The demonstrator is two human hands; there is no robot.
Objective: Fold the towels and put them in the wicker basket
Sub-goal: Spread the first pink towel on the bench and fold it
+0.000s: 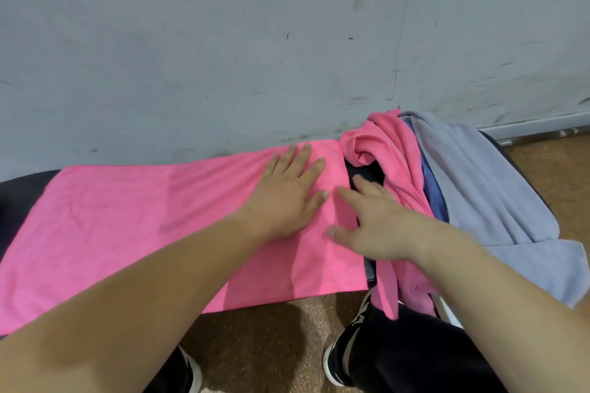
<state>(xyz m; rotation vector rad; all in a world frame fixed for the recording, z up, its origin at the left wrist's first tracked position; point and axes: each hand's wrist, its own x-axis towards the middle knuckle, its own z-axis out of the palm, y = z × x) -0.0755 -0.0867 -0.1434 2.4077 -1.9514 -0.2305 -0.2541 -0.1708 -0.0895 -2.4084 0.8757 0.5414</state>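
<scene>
A pink towel (134,226) lies spread flat across a dark bench (19,198). My left hand (287,191) rests palm down on the towel's right part, fingers apart. My right hand (380,220) lies open at the towel's right edge, fingers spread, thumb on the cloth. To the right sits a heap of towels: a crumpled pink one (383,156), a blue one (432,191) mostly hidden, and a grey one (491,201) draped over the bench end. No wicker basket is in view.
A scuffed grey wall (287,41) stands right behind the bench. Brown floor (271,344) shows below the bench's front edge, with my dark trousers and black-and-white shoes (344,357) on it.
</scene>
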